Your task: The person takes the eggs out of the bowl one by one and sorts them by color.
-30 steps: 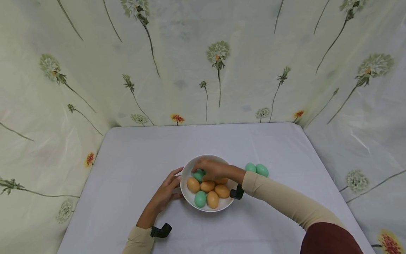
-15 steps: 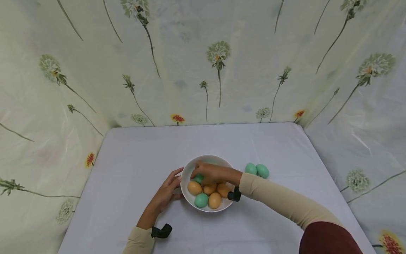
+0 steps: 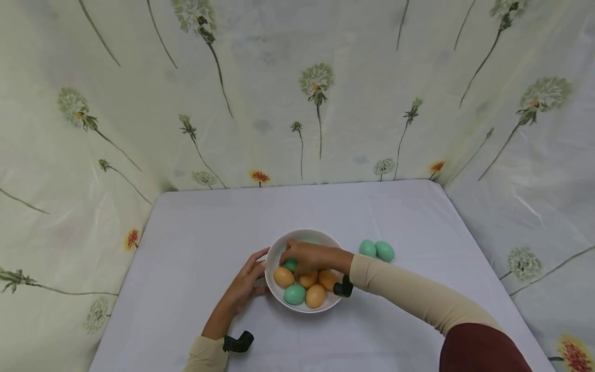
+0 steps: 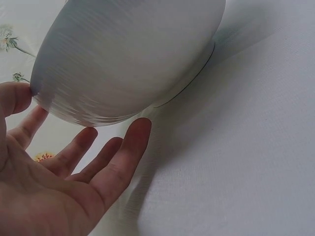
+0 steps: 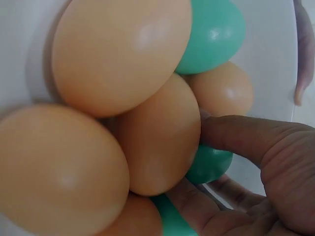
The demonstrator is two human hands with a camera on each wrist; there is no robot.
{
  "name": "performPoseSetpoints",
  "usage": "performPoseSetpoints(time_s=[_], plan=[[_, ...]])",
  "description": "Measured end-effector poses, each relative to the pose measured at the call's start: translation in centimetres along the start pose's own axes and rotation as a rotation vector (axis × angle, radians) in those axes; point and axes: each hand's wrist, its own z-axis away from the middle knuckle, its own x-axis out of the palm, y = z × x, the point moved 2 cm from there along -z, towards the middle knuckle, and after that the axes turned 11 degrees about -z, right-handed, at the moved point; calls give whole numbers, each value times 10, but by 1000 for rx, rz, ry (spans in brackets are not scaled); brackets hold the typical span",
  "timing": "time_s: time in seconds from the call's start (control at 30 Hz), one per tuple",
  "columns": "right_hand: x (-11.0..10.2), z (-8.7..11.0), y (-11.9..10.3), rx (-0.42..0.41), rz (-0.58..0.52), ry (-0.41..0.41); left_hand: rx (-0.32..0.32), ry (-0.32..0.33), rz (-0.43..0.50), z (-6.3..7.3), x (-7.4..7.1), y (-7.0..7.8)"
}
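Observation:
A white bowl [image 3: 303,310] holds several orange eggs [image 3: 315,296] and green eggs [image 3: 295,294]. My left hand [image 3: 244,287] is at the bowl's left side, with spread fingers touching its outer wall; in the left wrist view, fingertips [image 4: 137,132] lie near its underside. Reaching in from the right, my right hand [image 3: 307,257] is down among the eggs. Its thumb and fingers pinch a green egg [image 5: 211,164] near the far left of the bowl, partly hidden by the hand. An orange egg [image 5: 160,140] sits right against the thumb tip.
Two loose green eggs [image 3: 376,250] lie side by side on the white-covered table [image 3: 209,217], right of the bowl, just beyond my right forearm. Flower-printed sheeting [image 3: 269,103] stands behind the table and along both sides.
My right hand has shifted slightly left inside the bowl, and the eggs near it have rolled a little. The head view has tipped slightly. My left hand has stayed at the bowl.

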Motion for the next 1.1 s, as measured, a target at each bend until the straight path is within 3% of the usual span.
performPoseSetpoints(time_s=[0.4, 0.57, 0.8, 0.97, 1.1], plan=[[-23, 14, -5, -58, 26, 12, -1, -4, 7, -2, 6, 0], [-32, 26, -2, -57, -21, 39, -3, -7, 13, -4, 6, -1], [-58, 57, 4, -47, -107, 75, -8, 8, 7, -5, 6, 0], [-82, 88, 20, -38, -145, 149, -8, 20, 7, -5, 5, 0], [-97, 115, 36, 19, -196, 216, -12, 28, 5, -3, 4, 1]])
